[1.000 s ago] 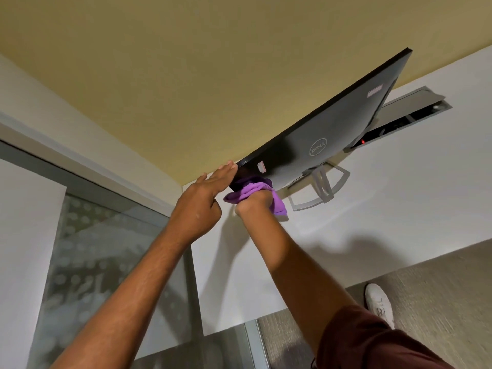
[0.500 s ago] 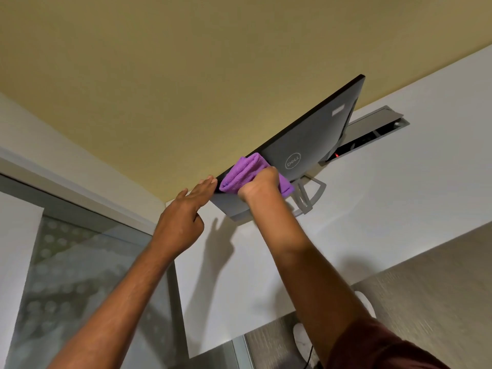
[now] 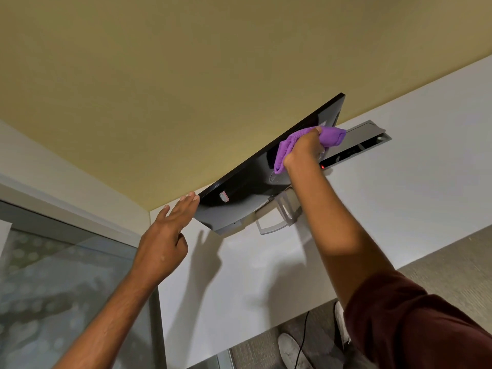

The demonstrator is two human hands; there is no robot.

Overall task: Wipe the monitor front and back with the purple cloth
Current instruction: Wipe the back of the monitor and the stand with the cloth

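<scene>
We are wiping the back of the glossy black monitor, right hand gripping the folded purple cloth, left hand open-fingered against its edge; the unseen front probably comes next.

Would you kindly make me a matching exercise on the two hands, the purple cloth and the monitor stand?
Things:
1. left hand
2. right hand
3. purple cloth
4. monitor stand

States:
A. grey, standing on the white desk
B. bunched against the back of the monitor
C. fingers straight, tips at the monitor's corner
D. gripping the cloth

Pairs: 1-C, 2-D, 3-B, 4-A
</scene>
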